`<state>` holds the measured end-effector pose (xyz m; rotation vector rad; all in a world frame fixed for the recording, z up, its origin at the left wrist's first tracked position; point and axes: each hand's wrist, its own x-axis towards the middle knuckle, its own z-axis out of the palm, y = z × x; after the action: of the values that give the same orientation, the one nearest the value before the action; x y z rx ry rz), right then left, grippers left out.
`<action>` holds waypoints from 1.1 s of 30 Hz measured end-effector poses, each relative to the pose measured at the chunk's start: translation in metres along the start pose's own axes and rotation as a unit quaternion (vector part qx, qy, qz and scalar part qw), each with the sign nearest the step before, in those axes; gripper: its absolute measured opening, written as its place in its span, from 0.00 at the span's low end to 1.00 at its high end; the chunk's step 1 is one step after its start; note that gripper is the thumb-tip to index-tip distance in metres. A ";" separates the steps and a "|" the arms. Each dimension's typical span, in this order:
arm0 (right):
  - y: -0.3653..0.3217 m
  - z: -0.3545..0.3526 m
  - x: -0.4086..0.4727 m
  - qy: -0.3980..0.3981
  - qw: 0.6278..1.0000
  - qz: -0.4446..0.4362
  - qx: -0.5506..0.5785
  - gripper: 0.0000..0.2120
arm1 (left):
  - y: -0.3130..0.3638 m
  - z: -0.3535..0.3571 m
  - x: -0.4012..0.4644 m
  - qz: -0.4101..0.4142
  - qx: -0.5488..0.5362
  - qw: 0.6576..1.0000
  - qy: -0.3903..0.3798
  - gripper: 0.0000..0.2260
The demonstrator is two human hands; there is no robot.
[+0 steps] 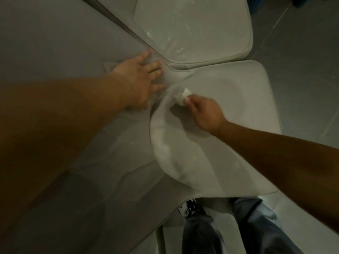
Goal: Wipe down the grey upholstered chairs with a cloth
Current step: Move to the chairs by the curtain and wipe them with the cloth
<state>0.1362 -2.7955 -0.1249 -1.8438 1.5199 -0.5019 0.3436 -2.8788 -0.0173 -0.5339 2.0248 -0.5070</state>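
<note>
A grey upholstered chair seat [229, 99] lies below me, its backrest [113, 162] spreading toward the lower left. My right hand [203, 112] pinches a small white wadded cloth [182, 97] and holds it against the seat near the crease where seat meets backrest. My left hand [141, 79] lies flat with fingers spread on the top of the backrest, just left of the cloth. A second grey chair seat [192, 30] sits beyond, dotted with pale wet spots.
Grey tiled floor [302, 52] runs along the right side. My legs in blue-grey trousers [256, 226] and a white shoe with dark laces [189, 208] stand at the chair's near edge. A pale chair leg [160, 239] drops down at the bottom.
</note>
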 end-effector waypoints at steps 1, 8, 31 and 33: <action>0.000 0.017 -0.004 -0.065 0.996 -0.044 -0.053 0.16 | 0.000 0.003 0.000 0.002 0.003 1.000 -0.016 0.34; 0.018 0.082 -0.067 -0.240 0.939 -0.193 -0.150 0.31 | 0.015 0.013 0.001 0.091 0.021 0.989 -0.118 0.32; 0.089 -0.027 -0.001 -0.112 0.971 -0.033 -0.210 0.28 | 0.106 0.005 0.002 -0.228 -0.415 0.880 0.040 0.31; 0.095 -0.014 -0.002 -0.093 0.958 -0.046 -0.268 0.33 | 0.132 0.002 0.013 -0.274 -0.460 0.844 0.035 0.33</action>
<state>0.0600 -2.8049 -0.1832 -2.3015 1.5439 0.0615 0.3180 -2.7784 -0.0994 -1.7258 2.0817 0.1897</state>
